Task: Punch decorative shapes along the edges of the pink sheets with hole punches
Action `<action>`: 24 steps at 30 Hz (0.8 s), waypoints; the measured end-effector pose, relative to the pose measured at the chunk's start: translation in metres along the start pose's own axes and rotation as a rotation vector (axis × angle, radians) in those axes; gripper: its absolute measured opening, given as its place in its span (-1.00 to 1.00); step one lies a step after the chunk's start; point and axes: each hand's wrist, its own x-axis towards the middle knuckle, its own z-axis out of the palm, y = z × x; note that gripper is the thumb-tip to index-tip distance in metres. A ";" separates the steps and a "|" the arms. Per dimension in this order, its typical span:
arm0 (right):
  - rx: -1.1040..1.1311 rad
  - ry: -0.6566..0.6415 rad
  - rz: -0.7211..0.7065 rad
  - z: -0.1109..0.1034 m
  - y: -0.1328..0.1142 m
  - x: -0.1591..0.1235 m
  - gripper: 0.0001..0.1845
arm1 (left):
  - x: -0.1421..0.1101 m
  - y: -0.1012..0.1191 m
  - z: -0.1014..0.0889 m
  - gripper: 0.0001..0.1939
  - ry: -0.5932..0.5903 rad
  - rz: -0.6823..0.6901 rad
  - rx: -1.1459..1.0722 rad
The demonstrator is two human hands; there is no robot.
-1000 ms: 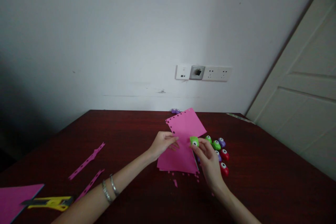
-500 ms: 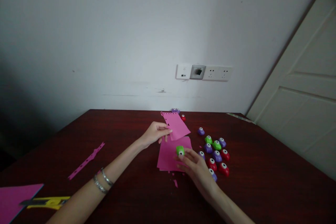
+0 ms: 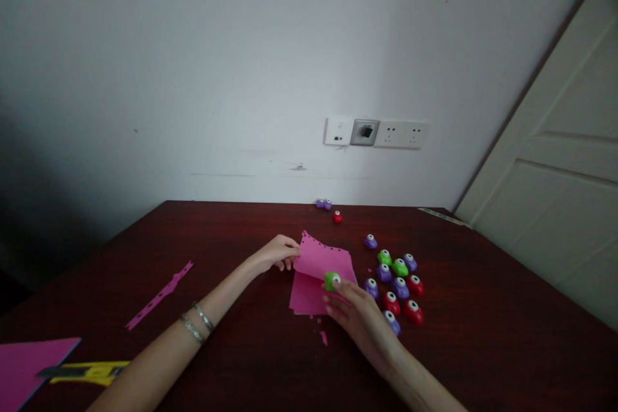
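My left hand [image 3: 279, 253] pinches the left edge of a pink paper sheet [image 3: 321, 259], which has small punched holes along its far edge and left side. That sheet is tilted over a stack of pink paper [image 3: 305, 296] on the table. A green craft punch [image 3: 331, 280] with a white round button is held in the fingers of my right hand [image 3: 360, 312]. It sits at the sheet's near edge; whether the paper is inside its slot I cannot tell. Several purple, green and red punches, such as a red punch [image 3: 413, 312], stand just right of my right hand.
Two purple punches [image 3: 324, 204] and a red punch [image 3: 337, 217] stand near the wall. At left lie a punched pink strip [image 3: 159, 296], a yellow utility knife [image 3: 89, 372] and more pink paper [image 3: 29, 367]. Pink scraps [image 3: 323, 337] lie before the stack.
My left hand has moved slightly left and down, bringing the sheet lower over the stack and toward the green punch. My right hand still holds the punch in nearly the same place.
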 end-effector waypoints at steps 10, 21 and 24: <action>-0.039 0.005 -0.003 0.000 0.000 0.001 -0.74 | -0.001 0.010 0.004 -0.81 0.141 0.180 0.071; -0.068 -0.023 -0.046 -0.006 0.006 0.007 -0.67 | -0.014 0.030 0.013 -0.80 0.261 0.347 -0.097; -0.055 -0.022 -0.066 -0.005 0.007 0.007 -0.67 | -0.017 0.032 0.025 -0.81 0.251 0.347 -0.184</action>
